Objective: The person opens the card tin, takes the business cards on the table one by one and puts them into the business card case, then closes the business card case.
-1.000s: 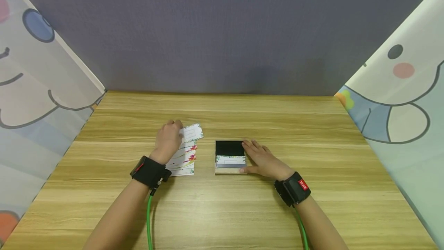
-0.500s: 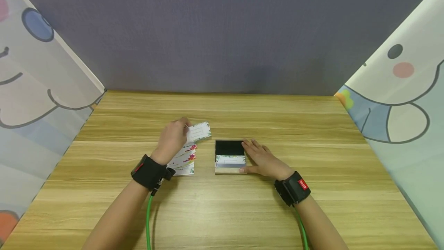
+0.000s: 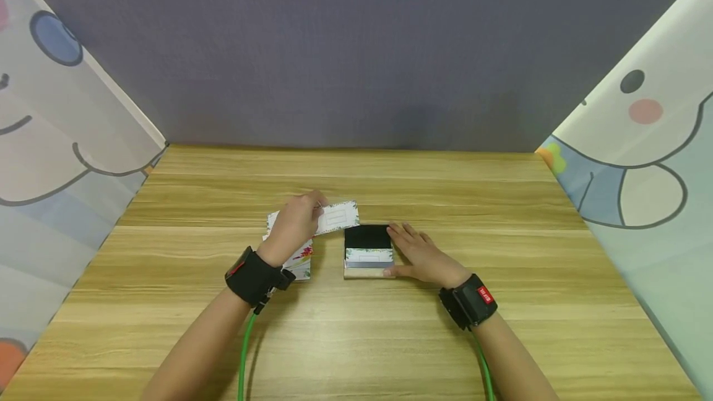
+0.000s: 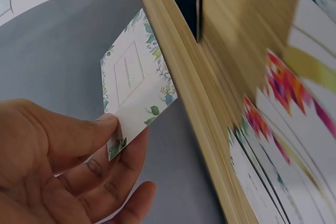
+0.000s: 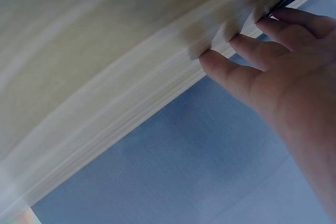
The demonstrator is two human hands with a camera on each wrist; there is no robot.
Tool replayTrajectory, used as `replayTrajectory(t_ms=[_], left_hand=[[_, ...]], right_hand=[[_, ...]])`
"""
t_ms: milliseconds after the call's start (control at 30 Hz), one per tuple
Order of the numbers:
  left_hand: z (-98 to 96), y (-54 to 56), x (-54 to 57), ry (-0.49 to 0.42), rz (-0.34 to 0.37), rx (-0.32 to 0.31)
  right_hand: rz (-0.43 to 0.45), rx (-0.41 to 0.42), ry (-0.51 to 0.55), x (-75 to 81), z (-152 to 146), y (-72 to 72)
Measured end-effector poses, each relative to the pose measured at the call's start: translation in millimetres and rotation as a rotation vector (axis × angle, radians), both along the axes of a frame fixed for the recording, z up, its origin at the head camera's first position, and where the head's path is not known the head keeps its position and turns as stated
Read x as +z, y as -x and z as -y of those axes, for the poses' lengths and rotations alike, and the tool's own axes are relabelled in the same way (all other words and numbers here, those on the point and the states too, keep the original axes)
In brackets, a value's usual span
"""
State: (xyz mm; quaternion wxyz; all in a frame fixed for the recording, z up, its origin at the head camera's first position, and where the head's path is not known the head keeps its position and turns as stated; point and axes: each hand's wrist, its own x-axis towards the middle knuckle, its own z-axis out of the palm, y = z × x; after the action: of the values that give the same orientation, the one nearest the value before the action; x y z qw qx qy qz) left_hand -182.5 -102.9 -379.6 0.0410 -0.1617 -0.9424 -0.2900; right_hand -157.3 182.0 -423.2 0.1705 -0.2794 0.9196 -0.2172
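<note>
My left hand [image 3: 292,223] pinches a business card [image 3: 338,217] between thumb and fingers; the card has a leafy green border. It is held above the table, its right end near the far left corner of a black-lined card case [image 3: 367,236]. Inside the case's near half lies another leafy card [image 3: 369,255]. Under and beside my left wrist is a fanned pile of business cards [image 4: 289,129], some with red flowers. My right hand [image 3: 420,254] rests along the case's right side, thumb at the near corner, fingers extended at the far one. In the right wrist view the fingertips [image 5: 206,56] touch the tabletop.
The wooden table [image 3: 445,184] meets a grey upright panel [image 3: 356,54] at the back. Cartoon-printed sheets [image 3: 640,141] flank both sides. Green cables [image 3: 245,351] run from the wrist cameras along both forearms.
My left hand has lifted the leafy card off the pile and carried it right, toward the case. The right hand has stayed in place on the case.
</note>
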Motion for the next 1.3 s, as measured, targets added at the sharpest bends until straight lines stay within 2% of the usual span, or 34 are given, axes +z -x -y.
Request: replayTrajectory(t_ms=[433,533,733,1000,1300], left_hand=[[-25.9,-6.1,-2.8,-0.009,0.016,-0.133],[-32.4,-8.1,-3.1,-0.009,0.037,-0.155],[-40.6,-9.0,-5.1,-0.014,0.069,-0.166],[-45.5,-8.4,-12.4,-0.006,0.050,-0.193],[-47.3,-11.5,-14.4,0.031,0.064,-0.221]], right_hand=[[-0.009,0.007,-0.008,-1.0,0.7,2.3],[-0.008,0.007,-0.015,-1.1,0.8,2.4],[0.001,0.005,-0.017,-0.7,1.1,2.3],[0.014,-0.004,-0.017,-0.3,1.0,1.2],[0.010,-0.003,-0.011,-0.1,1.5,1.2]])
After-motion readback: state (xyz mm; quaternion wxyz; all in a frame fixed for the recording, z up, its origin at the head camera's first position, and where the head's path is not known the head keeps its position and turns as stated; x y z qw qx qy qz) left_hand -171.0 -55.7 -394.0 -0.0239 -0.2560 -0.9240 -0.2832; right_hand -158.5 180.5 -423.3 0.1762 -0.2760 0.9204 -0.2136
